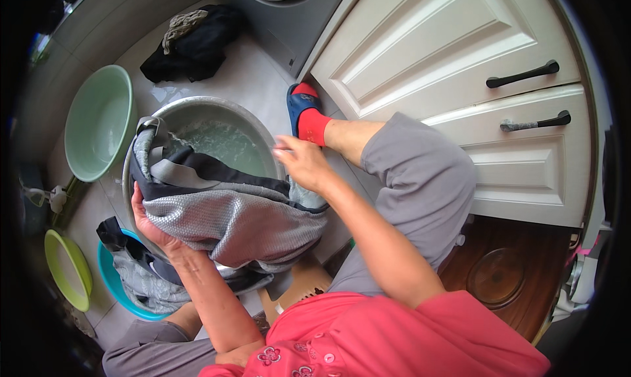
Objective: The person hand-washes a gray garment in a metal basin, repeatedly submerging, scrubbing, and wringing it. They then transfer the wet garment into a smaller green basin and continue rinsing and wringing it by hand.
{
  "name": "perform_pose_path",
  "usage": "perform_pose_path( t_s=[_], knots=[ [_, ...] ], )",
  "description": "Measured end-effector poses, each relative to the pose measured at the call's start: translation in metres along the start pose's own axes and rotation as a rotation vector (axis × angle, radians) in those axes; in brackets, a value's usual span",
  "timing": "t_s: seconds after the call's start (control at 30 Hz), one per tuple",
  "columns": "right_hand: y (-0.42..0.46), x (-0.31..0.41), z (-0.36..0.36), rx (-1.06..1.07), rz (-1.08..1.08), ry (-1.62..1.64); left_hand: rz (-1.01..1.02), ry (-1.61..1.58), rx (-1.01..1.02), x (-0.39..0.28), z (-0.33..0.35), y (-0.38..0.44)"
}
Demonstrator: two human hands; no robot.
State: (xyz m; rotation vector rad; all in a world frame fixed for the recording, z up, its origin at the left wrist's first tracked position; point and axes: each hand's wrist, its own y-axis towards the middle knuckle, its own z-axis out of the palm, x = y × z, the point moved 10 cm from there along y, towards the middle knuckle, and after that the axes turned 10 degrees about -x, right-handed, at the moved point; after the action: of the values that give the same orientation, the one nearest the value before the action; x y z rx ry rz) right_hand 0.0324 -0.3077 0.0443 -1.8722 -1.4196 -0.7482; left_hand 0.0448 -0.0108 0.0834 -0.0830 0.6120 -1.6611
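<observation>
A large metal basin [212, 103] with cloudy, sudsy water [222, 143] stands on the floor before me. A grey textured fabric piece with black edging and grey straps, seemingly a bag, [236, 219] drapes over its near side. My left hand [153, 226] holds the fabric's left edge, the thumb side showing and the other fingers hidden beneath it. My right hand [300, 162], slightly blurred, is over the basin's right rim with its fingers apart and nothing in them. A wet part of the fabric lies just below that hand.
A pale green basin [98, 123], a yellow-green basin [69, 271] and a turquoise basin [106, 271] with grey and black fabric stand at the left. Dark cloth [197, 46] lies on the floor beyond. A grey appliance [291, 22] and white cabinet doors [443, 41] bound the far and right sides.
</observation>
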Motion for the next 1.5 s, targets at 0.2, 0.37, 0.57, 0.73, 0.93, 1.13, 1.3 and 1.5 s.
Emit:
perform_pose_path(
  t_s=[0.2, 0.37, 0.57, 0.73, 0.93, 1.13, 1.3, 1.5],
  knots=[
    [-0.024, -0.036, 0.212, 0.622, -0.024, 0.250, 0.003, 0.101, -0.020, -0.001, 0.016, 0.012],
    [-0.055, -0.040, 0.209, 0.895, 0.145, 0.260, 0.084, 0.332, -0.336, -0.048, -0.151, 0.129],
    [-0.082, -0.046, 0.177, 0.675, 0.695, 0.866, -0.110, 0.307, -0.454, 0.023, -0.239, 0.085],
    [-0.094, -0.054, 0.176, 0.550, 0.816, 1.187, -0.207, 0.275, -0.353, 0.086, -0.203, -0.002],
    [-0.099, 0.002, 0.187, 0.656, 0.805, 1.038, -0.243, 0.240, -0.227, 0.080, -0.132, 0.008],
    [-0.077, -0.031, 0.177, 0.592, 0.622, 0.529, -0.041, 0.285, -0.433, 0.035, -0.137, 0.016],
    [-0.111, 0.040, 0.112, 0.774, 0.698, 0.955, 0.327, 0.512, -0.580, 0.018, -0.123, 0.018],
    [-0.127, 0.033, 0.145, 0.762, 0.538, 0.910, 0.504, 1.197, -0.560, 0.048, -0.075, 0.040]
  ],
)
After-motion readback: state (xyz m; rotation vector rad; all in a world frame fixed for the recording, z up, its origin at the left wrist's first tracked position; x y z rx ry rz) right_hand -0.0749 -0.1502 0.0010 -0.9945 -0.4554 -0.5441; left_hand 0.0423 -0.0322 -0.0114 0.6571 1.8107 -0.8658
